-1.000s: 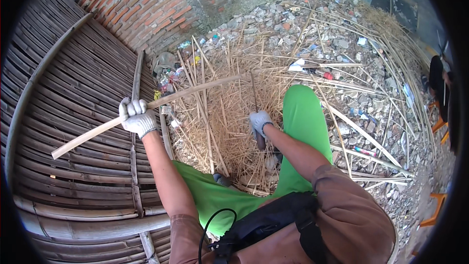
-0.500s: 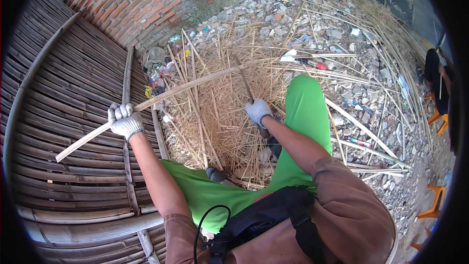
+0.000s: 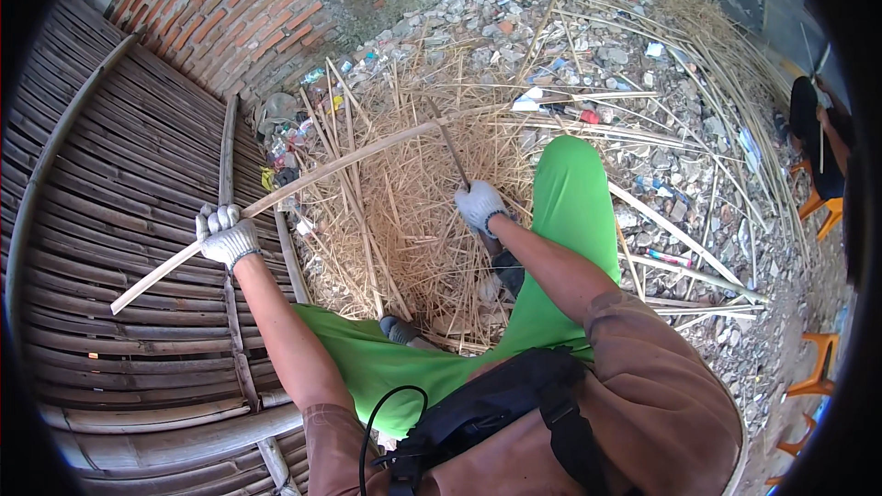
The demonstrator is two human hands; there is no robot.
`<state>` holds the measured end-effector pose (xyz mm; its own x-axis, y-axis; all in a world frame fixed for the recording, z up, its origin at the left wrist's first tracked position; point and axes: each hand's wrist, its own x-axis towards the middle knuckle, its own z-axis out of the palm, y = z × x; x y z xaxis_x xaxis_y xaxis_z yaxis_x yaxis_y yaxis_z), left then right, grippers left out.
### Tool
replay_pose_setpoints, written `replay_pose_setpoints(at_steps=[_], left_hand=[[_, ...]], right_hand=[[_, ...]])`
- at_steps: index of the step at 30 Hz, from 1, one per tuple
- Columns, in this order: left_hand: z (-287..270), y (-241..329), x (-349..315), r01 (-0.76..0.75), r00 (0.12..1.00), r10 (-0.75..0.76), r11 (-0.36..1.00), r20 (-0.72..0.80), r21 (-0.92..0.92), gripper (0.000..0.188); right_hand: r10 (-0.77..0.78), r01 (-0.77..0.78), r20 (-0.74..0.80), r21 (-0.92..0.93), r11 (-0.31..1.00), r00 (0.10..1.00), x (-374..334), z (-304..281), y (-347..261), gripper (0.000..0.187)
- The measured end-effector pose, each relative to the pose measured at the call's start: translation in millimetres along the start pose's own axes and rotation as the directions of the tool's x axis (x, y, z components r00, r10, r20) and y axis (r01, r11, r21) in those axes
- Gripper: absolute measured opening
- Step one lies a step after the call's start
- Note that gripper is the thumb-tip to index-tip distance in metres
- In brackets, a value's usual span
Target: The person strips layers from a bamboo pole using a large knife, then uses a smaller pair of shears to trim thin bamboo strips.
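Observation:
My gloved left hand (image 3: pixel 227 236) is closed around a long pale bamboo strip (image 3: pixel 344 163). One end of the strip sticks out to the left over the bamboo slats, and the rest slants up to the right above a heap of shavings. In my gloved right hand (image 3: pixel 480 207) is a knife with a narrow dark blade (image 3: pixel 449 147). Its handle is mostly hidden by the glove. Near its tip the blade crosses the strip and appears to touch it. Beneath both lies the heap of straw-coloured shavings (image 3: pixel 423 211), between my legs.
A bamboo slat platform (image 3: pixel 119 220) fills the left, with a brick wall (image 3: pixel 230 14) behind. Stony rubble (image 3: pixel 616 55) with litter and loose bamboo strips (image 3: pixel 680 234) spreads to the right. At the far right another person (image 3: pixel 813 138) sits near orange stools (image 3: pixel 813 363).
The view has shifted slightly. A little less of the strip sticks out behind my left hand. The blade still lies across the strip, and both grips are unchanged.

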<state>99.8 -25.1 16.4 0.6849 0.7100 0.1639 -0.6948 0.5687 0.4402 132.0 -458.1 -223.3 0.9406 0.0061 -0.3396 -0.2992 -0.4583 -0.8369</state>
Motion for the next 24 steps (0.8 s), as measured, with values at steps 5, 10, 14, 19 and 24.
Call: replay_pose_setpoints(at_steps=[5,10,14,19,24], left_hand=[[-8,-1,6,0.019,0.999,-0.019,1.0,-0.044,-0.003,0.026],[-14,1,15,0.065,0.99,-0.064,0.998,-0.122,0.004,0.038],[-31,-4,25,0.171,0.969,-0.17,0.985,-0.176,-0.012,0.03],[-41,-20,10,0.24,0.935,-0.26,0.965,-0.242,-0.11,0.026],[-43,-39,-12,0.291,0.946,-0.31,0.941,-0.094,-0.17,0.033]], right_hand=[[0.078,-0.087,0.057,0.181,0.98,0.995,10,3,9,0.041],[0.175,-0.217,0.131,0.665,0.715,0.976,10,7,13,0.033],[0.033,-0.075,0.069,0.811,0.58,0.997,32,-13,-1,0.043],[-0.212,-0.002,0.055,0.971,0.24,0.976,42,-72,-55,0.034],[-0.465,0.074,-0.034,0.995,0.068,0.885,47,-125,-94,0.019]])
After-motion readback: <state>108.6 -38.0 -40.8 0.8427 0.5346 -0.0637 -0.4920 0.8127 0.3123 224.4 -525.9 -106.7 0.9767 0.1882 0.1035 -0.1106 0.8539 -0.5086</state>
